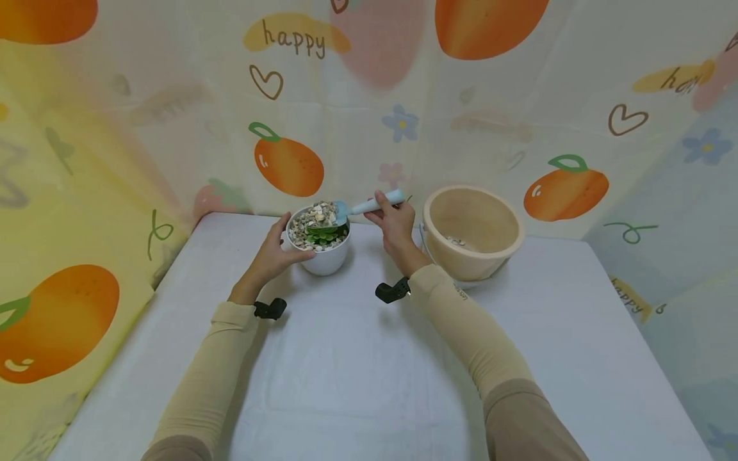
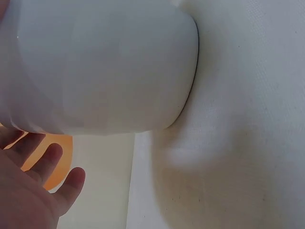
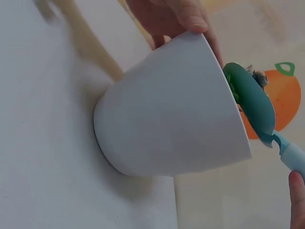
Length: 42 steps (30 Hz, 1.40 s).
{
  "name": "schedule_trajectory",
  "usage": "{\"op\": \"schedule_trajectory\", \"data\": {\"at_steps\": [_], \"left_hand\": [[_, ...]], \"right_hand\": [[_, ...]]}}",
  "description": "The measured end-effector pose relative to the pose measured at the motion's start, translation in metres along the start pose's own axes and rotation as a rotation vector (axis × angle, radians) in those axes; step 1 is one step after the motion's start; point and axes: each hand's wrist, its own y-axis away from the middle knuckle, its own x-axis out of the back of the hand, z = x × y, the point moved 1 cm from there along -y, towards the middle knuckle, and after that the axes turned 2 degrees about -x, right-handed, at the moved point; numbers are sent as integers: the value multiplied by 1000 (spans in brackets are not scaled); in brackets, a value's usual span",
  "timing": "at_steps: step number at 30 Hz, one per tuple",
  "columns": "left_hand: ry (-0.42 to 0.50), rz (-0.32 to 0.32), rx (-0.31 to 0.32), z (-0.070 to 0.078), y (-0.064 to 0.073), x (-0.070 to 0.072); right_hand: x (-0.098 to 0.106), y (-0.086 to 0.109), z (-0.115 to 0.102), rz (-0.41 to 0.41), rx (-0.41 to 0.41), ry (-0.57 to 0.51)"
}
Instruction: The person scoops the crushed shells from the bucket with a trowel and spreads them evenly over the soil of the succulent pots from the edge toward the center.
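A white flowerpot (image 1: pixel 325 262) stands at the table's back edge. It holds pebbles (image 1: pixel 296 234) round a small green succulent (image 1: pixel 324 237). My left hand (image 1: pixel 273 254) grips the pot from the left, thumb on the near side near the rim; in the left wrist view several fingertips (image 2: pixel 74 183) stand off its wall. On the other side my right hand (image 1: pixel 395 225) holds the pale blue handle of a small trowel (image 1: pixel 375 203). Its blade (image 3: pixel 252 98) hangs over the pot's mouth, with pebbles on it. The blade partly covers the plant.
Right of my right hand stands a large beige pot (image 1: pixel 473 256), with a few pebbles (image 1: pixel 455 241) at its bottom. A white cloth covers the table (image 1: pixel 357 371). Directly behind rises a printed curtain (image 1: pixel 357 128) with oranges and flowers.
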Motion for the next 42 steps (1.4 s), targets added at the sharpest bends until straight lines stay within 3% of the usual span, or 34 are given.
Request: {"op": "schedule_trajectory", "data": {"at_steps": [8,15,19,27,34,42], "left_hand": [[33,-41,37,25,8,1],[36,-18,33,-1,-4,-2],[34,-4,15,-8,-6,-4],[3,20,26,-7,-4,-5],[-13,39,30,-4,-1,-7],[-18,10,33,-1,-3,-5]], "right_hand": [[2,0,1,-31,44,27],[1,0,5,-34,91,78],[0,1,6,-19,107,110],[-1,3,7,-6,139,191],[1,4,9,20,133,201],[3,7,7,31,160,215]]}}
